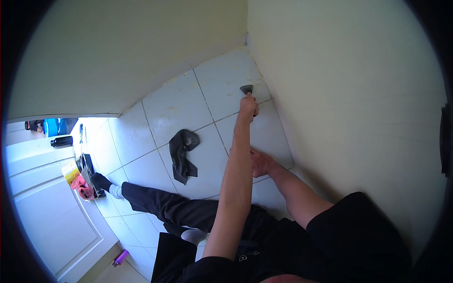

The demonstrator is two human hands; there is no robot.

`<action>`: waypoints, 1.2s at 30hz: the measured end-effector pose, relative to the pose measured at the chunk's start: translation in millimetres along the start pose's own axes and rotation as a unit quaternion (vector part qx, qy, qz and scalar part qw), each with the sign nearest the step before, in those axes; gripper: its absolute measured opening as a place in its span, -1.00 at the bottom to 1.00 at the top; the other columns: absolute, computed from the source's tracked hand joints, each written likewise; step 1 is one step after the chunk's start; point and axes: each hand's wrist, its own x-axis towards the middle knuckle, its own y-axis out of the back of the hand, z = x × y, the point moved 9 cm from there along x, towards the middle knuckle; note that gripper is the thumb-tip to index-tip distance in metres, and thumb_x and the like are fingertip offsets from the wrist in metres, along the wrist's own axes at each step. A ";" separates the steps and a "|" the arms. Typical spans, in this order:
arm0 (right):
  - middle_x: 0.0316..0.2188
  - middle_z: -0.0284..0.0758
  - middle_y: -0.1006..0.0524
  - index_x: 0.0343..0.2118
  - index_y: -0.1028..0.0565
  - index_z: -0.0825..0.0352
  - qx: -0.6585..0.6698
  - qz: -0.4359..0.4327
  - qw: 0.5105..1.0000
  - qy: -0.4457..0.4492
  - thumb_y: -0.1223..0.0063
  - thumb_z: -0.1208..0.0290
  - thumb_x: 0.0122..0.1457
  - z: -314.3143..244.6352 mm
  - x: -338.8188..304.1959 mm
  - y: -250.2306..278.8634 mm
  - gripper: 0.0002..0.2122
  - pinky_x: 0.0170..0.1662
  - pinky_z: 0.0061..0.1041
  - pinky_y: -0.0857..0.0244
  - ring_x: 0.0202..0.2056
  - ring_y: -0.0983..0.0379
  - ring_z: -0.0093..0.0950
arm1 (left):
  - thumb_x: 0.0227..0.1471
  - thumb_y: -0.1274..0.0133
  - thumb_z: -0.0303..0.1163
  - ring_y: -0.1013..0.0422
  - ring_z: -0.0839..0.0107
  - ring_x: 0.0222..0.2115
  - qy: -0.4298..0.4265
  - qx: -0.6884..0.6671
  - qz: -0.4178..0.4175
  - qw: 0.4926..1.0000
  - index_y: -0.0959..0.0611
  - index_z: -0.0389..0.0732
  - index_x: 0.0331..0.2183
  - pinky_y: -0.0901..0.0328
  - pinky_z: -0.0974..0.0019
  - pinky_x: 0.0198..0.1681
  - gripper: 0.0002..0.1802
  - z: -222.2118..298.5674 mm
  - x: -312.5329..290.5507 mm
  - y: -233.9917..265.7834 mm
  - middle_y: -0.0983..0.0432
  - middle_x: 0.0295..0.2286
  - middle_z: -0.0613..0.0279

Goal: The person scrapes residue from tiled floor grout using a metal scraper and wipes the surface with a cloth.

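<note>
My left hand (pixel 247 107) is closed around the handle of a putty knife (pixel 246 88), whose wide dark blade touches the white floor tile near the wall corner. Lower down, my right hand (pixel 260 162) leans on the tiles with its fingers stretched out, partly hidden behind my left forearm. It holds nothing that I can see. A crumpled dark grey cloth (pixel 180 153) lies on the floor to the left of both hands. Yellowish smears (pixel 172 109) mark the tiles along the far wall.
Pale walls (pixel 349 85) close in on the right and far side. My outstretched leg (pixel 160 203) crosses the floor at left. Beyond the foot are a pink bag (pixel 82 187), a yellow package (pixel 71 172), a black bottle (pixel 62 141) and a white door (pixel 56 226). A purple bottle (pixel 121 257) lies lower left.
</note>
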 end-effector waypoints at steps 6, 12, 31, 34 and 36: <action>0.12 -0.15 -0.41 0.00 -0.49 0.29 -0.007 -0.005 1.000 0.009 -0.11 0.15 0.04 1.1 -4.3 -7.6 -0.53 0.46 -0.07 0.30 0.31 -0.15 -0.16 | 0.36 0.33 -0.10 0.07 0.59 -0.80 -0.003 0.028 -0.003 1.000 -0.29 -0.09 -0.48 0.17 0.39 -0.74 -0.60 3.3 -1.2 4.3 0.00 -0.72 0.49; 0.13 -0.15 -0.41 0.03 -0.49 0.29 0.000 0.001 1.000 0.006 -0.12 0.14 0.05 2.8 -3.8 -6.5 -0.51 0.46 -0.07 0.29 0.31 -0.14 -0.18 | 0.35 0.30 -0.06 -0.15 0.37 -0.81 -0.047 0.184 0.082 0.978 -0.43 -0.28 -0.44 -0.03 0.23 -0.73 -0.50 17.2 15.5 9.7 -0.25 -0.72 0.23; 0.13 -0.19 -0.41 -0.03 -0.52 0.26 -0.012 -0.005 1.000 0.011 -0.10 0.11 0.07 -4.9 5.5 3.1 -0.55 0.46 -0.07 0.29 0.31 -0.14 -0.22 | 0.29 0.28 -0.30 -0.61 -0.04 -0.44 -0.144 0.581 0.143 0.789 -0.54 -0.38 -0.02 -0.52 0.02 -0.29 -0.57 56.9 26.6 18.9 -0.61 -0.30 -0.24; 0.14 -0.18 -0.41 -0.01 -0.51 0.27 -0.021 -0.025 0.999 0.008 -0.09 0.10 0.07 0.8 -3.3 -9.8 -0.54 0.46 -0.07 0.30 0.31 -0.14 -0.22 | 0.25 0.27 -0.37 -0.61 -0.02 -0.44 -0.094 0.532 0.155 0.827 -0.53 -0.31 0.01 -0.53 0.02 -0.29 -0.59 43.0 30.2 15.6 -0.61 -0.30 -0.20; 0.14 -0.17 -0.41 0.00 -0.51 0.28 -0.034 -0.029 0.999 0.006 -0.09 0.10 0.06 5.1 -5.4 -18.6 -0.53 0.46 -0.07 0.30 0.31 -0.14 -0.22 | 0.30 0.26 -0.24 -0.54 -0.09 -0.23 -0.098 0.515 0.154 0.838 -0.58 -0.37 -0.08 -0.45 -0.01 -0.12 -0.55 29.5 23.2 12.1 -0.58 -0.22 -0.26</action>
